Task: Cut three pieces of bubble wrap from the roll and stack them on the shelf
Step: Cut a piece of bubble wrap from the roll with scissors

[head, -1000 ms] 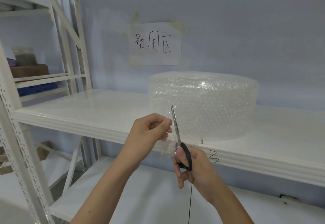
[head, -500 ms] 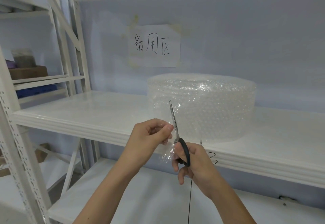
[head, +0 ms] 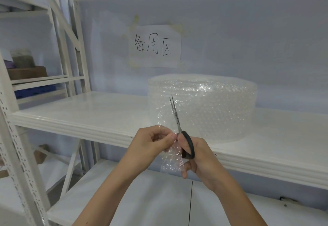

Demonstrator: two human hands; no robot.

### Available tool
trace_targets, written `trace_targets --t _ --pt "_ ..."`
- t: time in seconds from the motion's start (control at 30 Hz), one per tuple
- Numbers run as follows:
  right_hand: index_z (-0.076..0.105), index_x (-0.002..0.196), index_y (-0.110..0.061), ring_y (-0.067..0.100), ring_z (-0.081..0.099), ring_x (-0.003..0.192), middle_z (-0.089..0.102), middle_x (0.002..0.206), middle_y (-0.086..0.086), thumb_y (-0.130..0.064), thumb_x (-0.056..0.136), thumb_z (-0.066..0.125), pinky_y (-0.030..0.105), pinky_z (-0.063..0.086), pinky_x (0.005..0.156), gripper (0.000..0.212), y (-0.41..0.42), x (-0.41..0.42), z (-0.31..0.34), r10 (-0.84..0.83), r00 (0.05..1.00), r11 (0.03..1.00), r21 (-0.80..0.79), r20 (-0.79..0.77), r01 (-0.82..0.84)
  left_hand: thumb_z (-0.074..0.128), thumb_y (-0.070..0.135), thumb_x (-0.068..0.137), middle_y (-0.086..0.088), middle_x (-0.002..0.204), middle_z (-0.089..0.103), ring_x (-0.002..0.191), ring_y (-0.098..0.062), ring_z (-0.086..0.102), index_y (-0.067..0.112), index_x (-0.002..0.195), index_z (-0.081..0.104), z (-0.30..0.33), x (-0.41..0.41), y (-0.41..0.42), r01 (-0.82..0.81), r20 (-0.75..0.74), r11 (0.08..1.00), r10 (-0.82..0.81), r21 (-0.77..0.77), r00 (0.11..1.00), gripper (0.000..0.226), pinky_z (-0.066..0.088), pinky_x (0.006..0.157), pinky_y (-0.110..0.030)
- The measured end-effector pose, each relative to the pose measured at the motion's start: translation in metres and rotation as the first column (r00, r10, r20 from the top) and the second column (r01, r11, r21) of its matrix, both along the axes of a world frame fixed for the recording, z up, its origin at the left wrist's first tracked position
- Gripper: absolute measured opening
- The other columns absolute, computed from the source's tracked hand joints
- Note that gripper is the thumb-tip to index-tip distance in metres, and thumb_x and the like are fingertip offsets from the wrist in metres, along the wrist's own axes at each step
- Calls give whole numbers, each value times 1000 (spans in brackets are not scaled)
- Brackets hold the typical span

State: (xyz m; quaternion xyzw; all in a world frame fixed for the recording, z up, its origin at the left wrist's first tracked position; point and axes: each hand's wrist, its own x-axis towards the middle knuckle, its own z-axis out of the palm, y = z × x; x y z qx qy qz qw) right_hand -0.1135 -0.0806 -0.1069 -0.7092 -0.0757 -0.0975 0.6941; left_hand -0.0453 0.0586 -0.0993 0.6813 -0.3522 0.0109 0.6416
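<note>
Roll: a wide roll of clear bubble wrap (head: 213,105) stands on end on the white shelf (head: 88,117), near the front edge and right of centre.
Loose sheet: a free flap of bubble wrap (head: 171,163) comes off the roll's left side and hangs down past the shelf's front lip, between the two hands.
Left hand: the left hand (head: 152,144) has its grip closed on the flap, thumb and fingers pinching the film just left of the blades.
Right hand: the right hand (head: 197,156) has its grip curled through the black handles of the scissors (head: 177,121), fingers through the loops.
Scissors: blades point up and slightly left, parted a little at the tips, with the film running between them, in front of the roll.
Background: a paper sign (head: 156,45) with handwritten characters is taped to the pale wall above the roll.
Surroundings: a lower shelf (head: 124,199) lies beneath the forearms; a neighbouring rack (head: 35,80) at left holds boxes.
</note>
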Motion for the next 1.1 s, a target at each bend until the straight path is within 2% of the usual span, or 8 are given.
trace_targets --t 0.23,0.37,0.5,0.6,0.7,0.8,0.9,1.1 --pt "72 80 -2 20 47 49 68 65 5 -57 71 66 25 45 36 55 2 2 3 -26 999 999 20 -22 27 67 10 88 4 62 67 56 -6 55 -1 80 71 -2 -3 0 22 -26 1000 -22 -8 999 13 48 60 -15" --pt "67 55 -18 22 50 54 61 64 9 -58 71 63 26 46 37 43 3 2 8 -27 999 1000 12 -24 27 67 9 88 0 65 67 58 -8 56 -4 82 71 -4 -6 3 25 -14 1000 -25 3 1000 14 48 62 -17" --pt "59 46 -18 19 48 39 49 56 13 -57 67 68 25 45 38 46 4 2 10 -94 995 995 16 -26 94 69 6 86 -1 63 65 57 -9 55 -2 81 71 -6 -6 7 29 -36 999 -28 18 999 10 47 60 -18" --pt "58 49 -15 19 49 39 52 61 17 -60 63 71 25 45 38 49 5 -1 12 -116 993 993 27 -25 117 69 8 85 1 63 65 59 -11 55 -2 81 71 -12 -9 10 56 -61 996 -52 72 997 11 47 60 -18" --pt "64 57 -11 19 54 45 60 63 5 -57 62 68 25 44 37 47 11 -12 19 -156 987 988 -13 -40 156 68 8 86 -2 65 67 61 -12 58 2 78 72 -17 -7 16 11 -136 1000 -13 -14 991 11 50 62 -19" --pt "71 77 -12 17 62 48 71 86 1 -39 78 67 23 41 31 27 15 -31 25 -208 976 973 -114 -55 201 67 11 87 -1 68 68 62 -10 59 3 81 72 -15 -2 23 -68 -197 994 49 -89 979 12 52 63 -17" --pt "70 93 -13 15 66 50 70 103 2 -24 88 62 23 43 29 14 9 -51 29 -279 959 951 -154 -42 270 65 10 88 -1 68 69 58 -10 57 3 82 72 -10 1 24 -103 -232 987 71 -127 970 12 53 62 -17" --pt "70 88 -12 15 70 58 70 100 5 -15 91 56 26 51 37 14 -39 -73 37 -480 875 861 -155 65 484 66 10 88 -3 70 68 58 -11 56 2 83 72 -3 -2 11 -60 -222 988 27 -139 975 11 53 62 -18"
